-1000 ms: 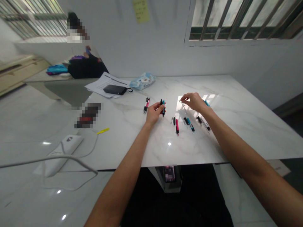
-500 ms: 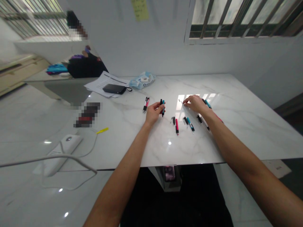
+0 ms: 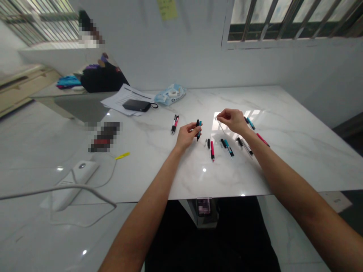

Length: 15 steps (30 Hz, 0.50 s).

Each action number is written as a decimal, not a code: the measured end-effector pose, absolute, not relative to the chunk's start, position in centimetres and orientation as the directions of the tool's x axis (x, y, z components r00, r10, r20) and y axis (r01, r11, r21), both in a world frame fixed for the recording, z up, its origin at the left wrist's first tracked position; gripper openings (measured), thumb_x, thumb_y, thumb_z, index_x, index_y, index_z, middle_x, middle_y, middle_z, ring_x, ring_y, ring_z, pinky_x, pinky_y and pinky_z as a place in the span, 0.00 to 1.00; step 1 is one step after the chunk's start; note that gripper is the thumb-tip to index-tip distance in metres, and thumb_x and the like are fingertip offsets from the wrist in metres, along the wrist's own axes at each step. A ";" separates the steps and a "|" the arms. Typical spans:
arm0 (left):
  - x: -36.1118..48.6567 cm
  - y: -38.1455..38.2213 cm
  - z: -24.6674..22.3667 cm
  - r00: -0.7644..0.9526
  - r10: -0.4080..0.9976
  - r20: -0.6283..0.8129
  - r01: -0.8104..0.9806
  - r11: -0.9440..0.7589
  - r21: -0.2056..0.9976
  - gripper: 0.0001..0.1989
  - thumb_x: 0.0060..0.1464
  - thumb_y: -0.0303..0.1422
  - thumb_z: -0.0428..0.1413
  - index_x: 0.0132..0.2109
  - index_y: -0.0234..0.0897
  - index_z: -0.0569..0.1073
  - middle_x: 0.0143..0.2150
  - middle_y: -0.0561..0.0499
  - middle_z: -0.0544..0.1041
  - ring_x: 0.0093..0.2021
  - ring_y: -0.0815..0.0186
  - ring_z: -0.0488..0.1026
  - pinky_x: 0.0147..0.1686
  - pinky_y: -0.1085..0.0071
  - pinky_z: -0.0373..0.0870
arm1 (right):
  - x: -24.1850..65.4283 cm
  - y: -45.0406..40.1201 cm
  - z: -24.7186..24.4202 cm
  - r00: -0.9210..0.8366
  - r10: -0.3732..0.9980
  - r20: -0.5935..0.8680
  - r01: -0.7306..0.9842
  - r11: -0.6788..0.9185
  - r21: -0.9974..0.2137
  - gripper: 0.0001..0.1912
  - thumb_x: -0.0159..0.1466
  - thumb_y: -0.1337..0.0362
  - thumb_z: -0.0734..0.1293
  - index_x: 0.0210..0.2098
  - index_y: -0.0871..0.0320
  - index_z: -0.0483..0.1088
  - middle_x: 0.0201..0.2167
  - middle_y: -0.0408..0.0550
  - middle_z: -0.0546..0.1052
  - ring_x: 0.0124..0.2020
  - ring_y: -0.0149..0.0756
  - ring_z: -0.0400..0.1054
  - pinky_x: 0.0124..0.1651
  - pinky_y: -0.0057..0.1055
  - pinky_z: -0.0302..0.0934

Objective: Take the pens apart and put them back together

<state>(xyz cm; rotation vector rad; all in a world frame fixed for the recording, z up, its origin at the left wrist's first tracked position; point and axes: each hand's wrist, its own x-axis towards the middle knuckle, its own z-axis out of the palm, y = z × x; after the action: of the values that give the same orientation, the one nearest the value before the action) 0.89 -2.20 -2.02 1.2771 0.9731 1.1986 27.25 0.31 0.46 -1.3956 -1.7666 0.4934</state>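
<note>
My left hand [image 3: 187, 135] is closed on black and teal pen parts [image 3: 199, 130], held upright above the marble table [image 3: 141, 162]. The fingertips of my right hand [image 3: 231, 119] pinch the top end of a thin clear pen refill [image 3: 221, 126], which slants down to the right. Nearer me lie a pink pen barrel [image 3: 212, 150] with a black piece, a teal barrel [image 3: 228, 147] with a black piece, and a white and black set [image 3: 247, 146]. Beyond my right forearm are another teal piece [image 3: 251, 123] and a pink one [image 3: 263, 139].
Two pens [image 3: 175, 124] lie left of my left hand. Farther back are papers [image 3: 119, 99], a black phone-like case [image 3: 136, 105] and a blue packet [image 3: 170, 94]. A white power strip [image 3: 76, 181] with cables is at the left. A person is partly visible at the back left.
My right hand has risen slightly, now pinching the thin refill, more of which shows. My left hand has shifted a little to the right with its pen parts.
</note>
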 end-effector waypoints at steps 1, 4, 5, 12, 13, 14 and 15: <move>1.0 -2.3 -2.0 0.174 0.979 0.105 -0.094 -0.090 0.992 0.21 0.52 0.43 0.73 0.48 0.34 0.86 0.42 0.46 0.85 0.36 0.67 0.79 0.43 0.67 0.80 | 26.8 0.0 0.5 -0.069 0.932 0.356 0.550 0.334 -0.766 0.11 0.66 0.57 0.73 0.43 0.58 0.84 0.36 0.51 0.86 0.35 0.38 0.76 0.43 0.37 0.70; 1.1 -2.7 -1.7 0.213 0.970 0.116 -0.073 -0.102 0.992 0.23 0.52 0.45 0.73 0.49 0.34 0.86 0.41 0.47 0.85 0.37 0.66 0.79 0.43 0.66 0.80 | 25.3 -0.9 0.5 -0.132 0.928 0.347 0.399 0.370 -0.839 0.18 0.68 0.56 0.71 0.52 0.58 0.83 0.35 0.48 0.84 0.33 0.35 0.72 0.39 0.35 0.67; 1.1 -2.8 -1.6 0.226 0.967 0.117 -0.064 -0.106 0.992 0.23 0.52 0.46 0.73 0.49 0.35 0.86 0.41 0.47 0.85 0.37 0.66 0.79 0.43 0.67 0.80 | 24.9 -1.2 0.6 -0.149 0.928 0.340 0.372 0.372 -0.851 0.18 0.69 0.56 0.70 0.53 0.57 0.83 0.35 0.47 0.83 0.33 0.35 0.72 0.39 0.34 0.67; 1.3 -3.2 -1.5 0.295 0.944 0.147 0.002 -0.154 0.988 0.20 0.53 0.44 0.71 0.48 0.35 0.86 0.39 0.48 0.83 0.35 0.66 0.79 0.37 0.70 0.75 | 22.9 -2.4 0.9 -0.104 0.930 0.352 0.193 0.366 -0.910 0.16 0.63 0.53 0.78 0.45 0.57 0.84 0.39 0.50 0.86 0.38 0.37 0.79 0.47 0.38 0.74; 1.4 -3.2 -1.4 0.295 0.943 0.153 0.006 -0.162 0.987 0.20 0.54 0.44 0.71 0.48 0.35 0.86 0.39 0.48 0.83 0.35 0.66 0.79 0.36 0.71 0.75 | 22.7 -2.5 0.9 -0.091 0.932 0.351 0.177 0.362 -0.915 0.17 0.63 0.52 0.78 0.44 0.57 0.85 0.37 0.50 0.86 0.37 0.38 0.79 0.47 0.38 0.74; 1.4 -3.3 -1.4 0.294 0.942 0.160 0.007 -0.170 0.986 0.19 0.54 0.43 0.71 0.47 0.35 0.86 0.38 0.48 0.83 0.35 0.66 0.79 0.36 0.71 0.74 | 22.5 -2.5 0.9 -0.083 0.936 0.343 0.164 0.352 -0.922 0.18 0.62 0.51 0.79 0.44 0.57 0.85 0.36 0.50 0.86 0.37 0.38 0.79 0.46 0.39 0.75; 1.5 -3.4 -1.4 0.293 0.941 0.167 0.006 -0.176 0.984 0.18 0.54 0.43 0.71 0.47 0.35 0.86 0.38 0.48 0.83 0.34 0.66 0.79 0.36 0.71 0.74 | 22.4 -2.6 0.8 -0.078 0.941 0.330 0.153 0.338 -0.928 0.18 0.61 0.50 0.80 0.43 0.56 0.85 0.36 0.49 0.86 0.37 0.39 0.80 0.47 0.40 0.75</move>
<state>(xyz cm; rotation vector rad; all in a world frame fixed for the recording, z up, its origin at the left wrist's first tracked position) 1.55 -3.38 -1.39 1.4850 0.9211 1.0917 22.35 -2.59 0.84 -1.0402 -1.5085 0.9032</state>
